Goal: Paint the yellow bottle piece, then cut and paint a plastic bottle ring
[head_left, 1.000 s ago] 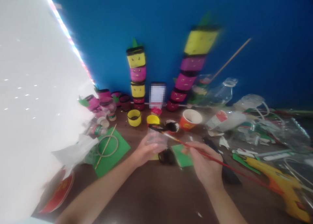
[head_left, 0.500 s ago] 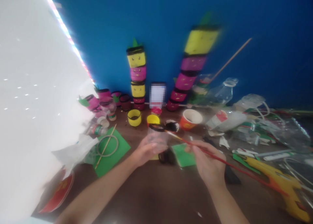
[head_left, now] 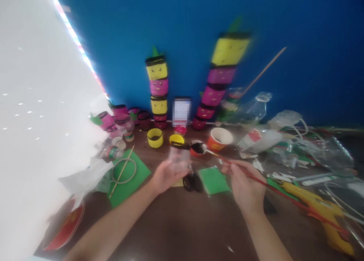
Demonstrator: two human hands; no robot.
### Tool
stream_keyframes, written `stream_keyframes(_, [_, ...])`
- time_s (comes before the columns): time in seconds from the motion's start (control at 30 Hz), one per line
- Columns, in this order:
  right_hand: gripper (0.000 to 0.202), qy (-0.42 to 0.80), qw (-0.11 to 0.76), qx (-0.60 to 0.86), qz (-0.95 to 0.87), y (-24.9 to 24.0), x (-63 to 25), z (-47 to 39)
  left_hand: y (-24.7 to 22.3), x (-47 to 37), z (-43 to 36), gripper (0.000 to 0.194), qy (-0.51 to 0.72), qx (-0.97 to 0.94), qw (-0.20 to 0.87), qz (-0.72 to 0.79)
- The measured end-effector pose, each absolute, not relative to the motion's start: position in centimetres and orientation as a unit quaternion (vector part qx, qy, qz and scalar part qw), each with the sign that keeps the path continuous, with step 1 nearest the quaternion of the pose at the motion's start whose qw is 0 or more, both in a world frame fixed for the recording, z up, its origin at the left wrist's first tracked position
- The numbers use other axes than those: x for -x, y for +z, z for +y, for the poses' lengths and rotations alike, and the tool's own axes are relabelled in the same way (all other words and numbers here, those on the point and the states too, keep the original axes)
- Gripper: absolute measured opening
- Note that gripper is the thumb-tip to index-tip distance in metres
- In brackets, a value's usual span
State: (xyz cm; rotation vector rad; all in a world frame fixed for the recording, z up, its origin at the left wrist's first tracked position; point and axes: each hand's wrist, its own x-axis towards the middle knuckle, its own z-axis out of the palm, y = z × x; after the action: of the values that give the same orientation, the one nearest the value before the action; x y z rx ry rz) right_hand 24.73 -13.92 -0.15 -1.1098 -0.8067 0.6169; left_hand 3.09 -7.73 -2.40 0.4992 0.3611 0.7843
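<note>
My left hand (head_left: 167, 175) is closed around a clear plastic cup (head_left: 179, 158) whose rim is painted black. In my right hand (head_left: 246, 183) is a long red-handled paintbrush (head_left: 269, 184), gripped like a pencil. Its bristles reach into a small container of black paint (head_left: 198, 148), just right of the cup. Behind the cup sits a yellow paint pot (head_left: 176, 139). A black-handled tool, perhaps scissors (head_left: 192, 182), lies below the cup, partly hidden. Beside it is a square of green paper (head_left: 213, 180).
Stacked yellow and pink painted cups (head_left: 158, 86) lean on the blue wall, with a taller stack (head_left: 217, 86) to the right. A paper cup (head_left: 220, 139) stands behind my right hand. A yellow glue gun (head_left: 321, 206) and clear bottles (head_left: 256, 107) crowd the right. Green paper (head_left: 127, 177) lies left.
The paintbrush tip has moved right, from the cup's rim into the black paint. My right hand has shifted slightly right. The left hand still holds the cup, now more upright.
</note>
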Motion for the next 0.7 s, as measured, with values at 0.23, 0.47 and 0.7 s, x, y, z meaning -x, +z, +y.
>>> stream_keyframes(0.23, [0.016,0.242,0.632,0.608,-0.416,-0.1,-24.7,-12.9,-2.4,-3.3,-7.4,0.041,0.397,-0.205,0.874,0.189])
stream_keyframes(0.47, [0.016,0.159,0.510,0.660,-0.528,-0.1,-24.3,-11.4,-2.6,-3.6,-7.4,0.039,0.424,-0.225,0.852,0.209])
stream_keyframes(0.7, [0.017,0.157,0.524,0.647,-0.531,-0.2,-24.0,-11.6,-2.3,-4.0,-7.6,0.042,0.449,-0.232,0.828,0.241])
